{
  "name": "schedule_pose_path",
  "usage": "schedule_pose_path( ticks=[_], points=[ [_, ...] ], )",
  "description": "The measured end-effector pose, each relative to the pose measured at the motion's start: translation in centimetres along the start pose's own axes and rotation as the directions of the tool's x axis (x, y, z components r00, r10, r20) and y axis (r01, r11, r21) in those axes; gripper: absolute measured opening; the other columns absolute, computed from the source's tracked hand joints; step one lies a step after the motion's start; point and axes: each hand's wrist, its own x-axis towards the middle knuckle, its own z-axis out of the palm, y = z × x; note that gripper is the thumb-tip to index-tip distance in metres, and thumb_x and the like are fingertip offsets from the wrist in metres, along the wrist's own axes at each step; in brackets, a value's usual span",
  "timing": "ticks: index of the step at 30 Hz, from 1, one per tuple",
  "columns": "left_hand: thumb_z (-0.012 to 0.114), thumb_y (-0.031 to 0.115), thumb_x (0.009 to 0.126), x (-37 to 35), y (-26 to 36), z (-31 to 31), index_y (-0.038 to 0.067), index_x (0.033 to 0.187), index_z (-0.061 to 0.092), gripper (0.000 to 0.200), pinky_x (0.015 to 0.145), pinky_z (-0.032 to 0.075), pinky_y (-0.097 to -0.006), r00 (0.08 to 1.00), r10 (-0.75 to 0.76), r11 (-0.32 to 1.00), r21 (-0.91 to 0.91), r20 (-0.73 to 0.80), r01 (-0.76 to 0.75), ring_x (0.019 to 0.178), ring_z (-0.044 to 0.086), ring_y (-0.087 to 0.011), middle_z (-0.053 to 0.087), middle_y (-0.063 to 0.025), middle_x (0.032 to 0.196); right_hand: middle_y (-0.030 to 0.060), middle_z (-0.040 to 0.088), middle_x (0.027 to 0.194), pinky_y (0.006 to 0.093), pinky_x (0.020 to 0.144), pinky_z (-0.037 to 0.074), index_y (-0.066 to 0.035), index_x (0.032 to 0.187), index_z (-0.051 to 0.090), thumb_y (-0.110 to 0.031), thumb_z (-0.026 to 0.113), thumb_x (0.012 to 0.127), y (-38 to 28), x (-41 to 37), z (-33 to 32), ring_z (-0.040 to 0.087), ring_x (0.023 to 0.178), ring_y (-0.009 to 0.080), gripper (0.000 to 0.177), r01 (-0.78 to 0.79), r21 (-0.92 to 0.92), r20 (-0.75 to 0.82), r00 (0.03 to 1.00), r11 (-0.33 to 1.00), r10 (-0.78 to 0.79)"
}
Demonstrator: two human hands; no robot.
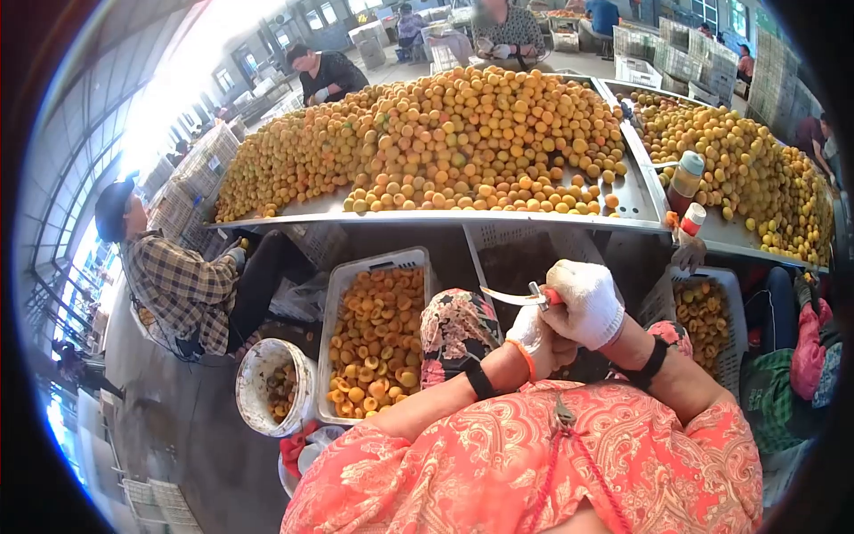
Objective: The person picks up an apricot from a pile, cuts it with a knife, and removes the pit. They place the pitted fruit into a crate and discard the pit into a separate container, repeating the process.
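Observation:
In the head view my right hand (585, 303), in a white work glove, grips the red handle of a small curved knife (511, 298). The blade points left. My left hand (536, 340), also gloved and with an orange band at the wrist, is curled closed just below and touches the right hand. What it holds, if anything, is hidden. Both hands are over my lap, in front of a metal-edged table (427, 216) piled with whole apricots (463, 133).
Left of my knees stands a white crate (325, 356) of halved apricots (378, 329), beside a white bucket (253, 387). Another crate (734, 311) of halves is at right. Bottles (686, 178) stand on the table. A person in a checked shirt (182, 280) sits at left; others work around.

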Motion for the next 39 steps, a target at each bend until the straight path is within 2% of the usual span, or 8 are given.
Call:
schedule_pose_path(
  ticks=[8,12,15,19,21,22,24,39],
  points=[
    [0.059,0.055,0.089,1.4,0.1,0.5,0.024,0.069,0.05,0.038,0.038,0.026,-0.0275,0.993,0.119,0.993,0.01,0.007,-0.119,0.04,0.038,-0.0134,0.039,0.0042,0.051,0.0125,0.058,0.073,0.0414,0.058,0.049,-0.008,0.077,0.059,-0.016,0.07,0.075,2.9,0.5,-0.4,0.06,0.067,0.0337,0.014,0.156,0.075,0.002,0.988,0.985,-0.157],
    [0.05,0.062,0.093,0.4,2.9,1.3,0.016,0.098,0.06,0.048,0.047,0.039,-0.0343,0.919,0.086,0.977,0.15,0.384,-0.154,0.055,0.054,-0.0205,0.059,-0.0037,0.075,0.0159,0.057,0.075,0.044,0.06,0.048,-0.007,0.083,0.058,-0.023,0.07,0.081,3.9,-0.4,0.1,0.06,0.07,0.0376,0.02,-0.047,0.15,-0.227,0.971,0.988,0.081],
    [0.052,0.054,0.096,0.2,3.1,1.6,0.01,0.107,0.057,0.046,0.051,0.045,-0.0332,0.924,0.292,0.917,0.203,0.247,-0.344,0.059,0.056,-0.0193,0.06,-0.0071,0.08,0.0175,0.057,0.075,0.0411,0.061,0.048,-0.006,0.088,0.056,-0.017,0.068,0.087,4.3,-0.9,1.0,0.06,0.069,0.0375,0.017,-0.172,0.378,-0.358,0.879,0.91,0.315],
    [0.06,0.034,0.097,-0.7,3.7,0.5,0.003,0.125,0.052,0.042,0.06,0.051,-0.0326,0.725,0.559,0.742,0.148,0.401,-0.654,0.07,0.06,-0.0167,0.059,-0.0071,0.092,0.0172,0.056,0.072,0.0376,0.061,0.049,-0.004,0.09,0.053,-0.013,0.064,0.094,3.4,-2.0,-0.9,0.059,0.065,0.0333,0.015,-0.325,0.533,-0.241,0.827,0.781,0.508],
    [0.064,0.03,0.096,-1.0,4.0,0.3,0.003,0.126,0.052,0.042,0.061,0.051,-0.0323,0.712,0.572,0.745,0.105,0.407,-0.658,0.072,0.06,-0.0164,0.059,-0.0067,0.094,0.0172,0.06,0.074,0.0376,0.06,0.049,-0.004,0.092,0.053,-0.013,0.062,0.096,4.1,-3.4,0.4,0.063,0.066,0.0309,0.014,-0.316,0.831,-0.001,0.822,0.458,0.569],
    [0.065,0.024,0.094,-1.0,4.3,0.3,0.003,0.127,0.051,0.042,0.062,0.051,-0.0322,0.7,0.581,0.728,0.12,0.415,-0.675,0.074,0.06,-0.0161,0.06,-0.0066,0.097,0.0172,0.06,0.074,0.0376,0.06,0.049,-0.004,0.092,0.053,-0.013,0.062,0.096,3.1,-3.6,-0.3,0.063,0.066,0.0309,0.014,-0.319,0.83,0.001,0.822,0.459,0.569],
    [0.067,0.019,0.092,-1.3,4.5,0.4,0.002,0.127,0.051,0.042,0.062,0.051,-0.0322,0.686,0.592,0.71,0.129,0.422,-0.692,0.075,0.06,-0.0158,0.06,-0.0066,0.1,0.0076,0.054,0.07,0.03,0.057,0.044,-0.004,0.095,0.051,-0.021,0.057,0.101,1.0,-4.0,-2.0,0.051,0.061,0.0151,0.019,-0.432,0.293,0.028,0.895,0.853,0.444],
    [0.072,0.001,0.08,-1.8,5.2,1.2,0.002,0.12,0.054,0.044,0.062,0.051,-0.0214,0.62,0.706,0.489,0.397,0.343,-0.777,0.079,0.06,-0.0101,0.061,-0.0056,0.1,0.0211,0.061,0.072,0.0437,0.06,0.047,-0.003,0.097,0.054,-0.03,0.057,0.099,0.0,-3.7,-1.5,0.064,0.072,0.0392,0.027,-0.561,0.22,0.209,0.826,0.798,0.524]
  ],
)
